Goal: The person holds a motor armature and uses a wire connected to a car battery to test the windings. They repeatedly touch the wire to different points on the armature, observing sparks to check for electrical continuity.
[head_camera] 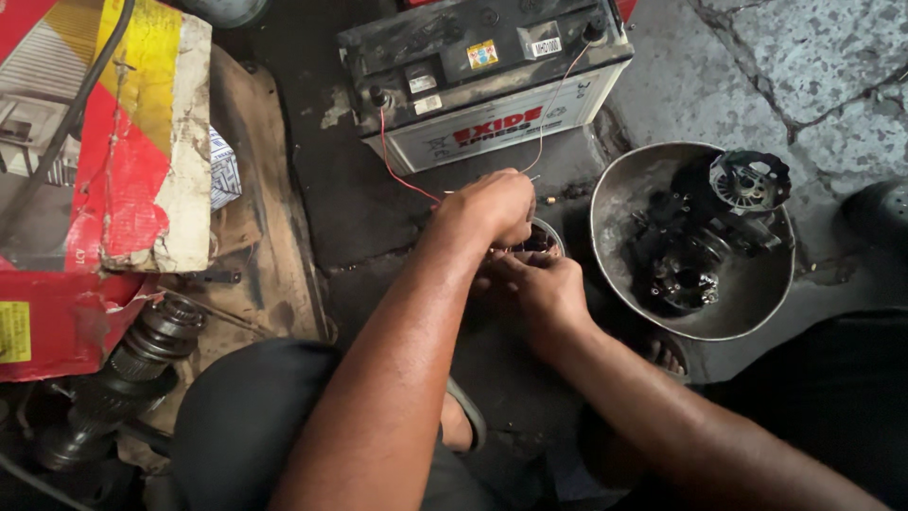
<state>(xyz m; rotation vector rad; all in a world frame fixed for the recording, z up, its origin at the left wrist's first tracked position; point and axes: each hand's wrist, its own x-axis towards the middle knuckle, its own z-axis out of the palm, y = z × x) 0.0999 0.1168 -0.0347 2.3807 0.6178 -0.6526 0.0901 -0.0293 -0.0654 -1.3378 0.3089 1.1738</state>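
Note:
My left hand (497,203) reaches forward and is closed over a small round metal part (542,238) on the dark floor. My right hand (539,289) grips the same part from the near side, fingers curled on it. Thin red wires (392,161) run from the terminals of a dirty car battery (482,80) down to my hands; whether a hand pinches a wire end is hidden by the fingers. The battery stands just beyond my hands.
A battered metal bowl (624,203) with black motor parts sits right of my hands. A torn red and yellow cardboard box (123,151) stands left, a greasy shaft (128,369) below it. My knees fill the near edge. Cracked stone paving (804,76) lies far right.

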